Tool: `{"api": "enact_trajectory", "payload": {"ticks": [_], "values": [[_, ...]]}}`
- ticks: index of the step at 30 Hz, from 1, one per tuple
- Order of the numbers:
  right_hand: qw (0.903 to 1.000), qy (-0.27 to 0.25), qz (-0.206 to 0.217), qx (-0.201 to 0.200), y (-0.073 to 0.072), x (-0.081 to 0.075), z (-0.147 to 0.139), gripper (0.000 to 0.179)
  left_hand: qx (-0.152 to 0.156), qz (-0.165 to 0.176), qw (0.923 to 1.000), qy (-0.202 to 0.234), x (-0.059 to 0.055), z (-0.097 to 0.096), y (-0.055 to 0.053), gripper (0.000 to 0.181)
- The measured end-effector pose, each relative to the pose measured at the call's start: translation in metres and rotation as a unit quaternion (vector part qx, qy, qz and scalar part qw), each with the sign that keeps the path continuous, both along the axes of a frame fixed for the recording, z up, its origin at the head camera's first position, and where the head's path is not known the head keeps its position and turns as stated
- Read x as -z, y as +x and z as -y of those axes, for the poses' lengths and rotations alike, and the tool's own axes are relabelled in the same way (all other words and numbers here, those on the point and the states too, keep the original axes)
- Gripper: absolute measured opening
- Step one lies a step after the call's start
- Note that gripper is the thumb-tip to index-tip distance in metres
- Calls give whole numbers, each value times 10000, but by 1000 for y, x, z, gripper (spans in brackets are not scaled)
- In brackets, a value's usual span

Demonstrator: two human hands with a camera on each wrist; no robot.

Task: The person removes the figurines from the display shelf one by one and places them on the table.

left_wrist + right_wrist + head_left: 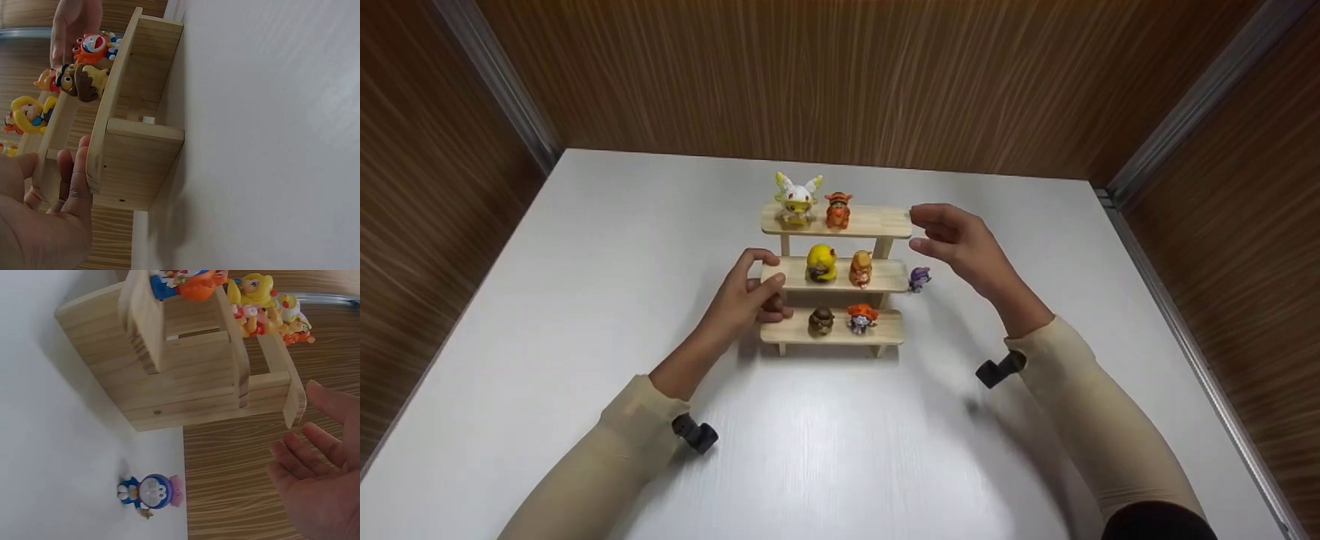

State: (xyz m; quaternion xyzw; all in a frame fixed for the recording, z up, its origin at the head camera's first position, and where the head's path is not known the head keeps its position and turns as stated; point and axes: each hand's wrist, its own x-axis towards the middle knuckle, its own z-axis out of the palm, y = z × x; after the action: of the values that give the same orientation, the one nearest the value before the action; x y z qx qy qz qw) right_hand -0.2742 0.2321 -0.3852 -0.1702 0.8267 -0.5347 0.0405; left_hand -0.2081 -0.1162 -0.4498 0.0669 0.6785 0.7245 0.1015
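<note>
A three-tier wooden display shelf (883,219) stands on the white table, with two small figurines on each tier. At its left end my left hand (737,298) grips the middle tier, thumb on top, while other fingers touch the bottom tier's edge. Beside the top tier's right end is my right hand (971,251), empty, fingers loosely bent and fingertips close to the board. On the top tier sit a white-and-yellow eared figurine (796,201) and an orange tiger figurine (838,211). A blue-and-white cat figurine (153,491) with pink on its head stands on the table right of the shelf.
The middle tier bears a yellow figurine (821,262) and an orange bear figurine (861,268). A brown figurine (821,322) and an orange-topped one (862,318) stand on the bottom tier. Wood-grain panels (840,82) border the table (810,450) behind and at both sides.
</note>
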Motion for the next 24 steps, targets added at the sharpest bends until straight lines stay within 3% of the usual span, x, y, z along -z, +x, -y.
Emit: {"api": "enact_trajectory", "payload": {"ticks": [14, 24], "values": [[9997, -8, -204, 99, -2, -23, 13, 54, 70, -42, 10000, 35, 0, 1, 0, 30], [9993, -94, -332, -129, -5, -33, 37, 54, 25, -33, 10000, 13, 0, 1, 0, 30]]}}
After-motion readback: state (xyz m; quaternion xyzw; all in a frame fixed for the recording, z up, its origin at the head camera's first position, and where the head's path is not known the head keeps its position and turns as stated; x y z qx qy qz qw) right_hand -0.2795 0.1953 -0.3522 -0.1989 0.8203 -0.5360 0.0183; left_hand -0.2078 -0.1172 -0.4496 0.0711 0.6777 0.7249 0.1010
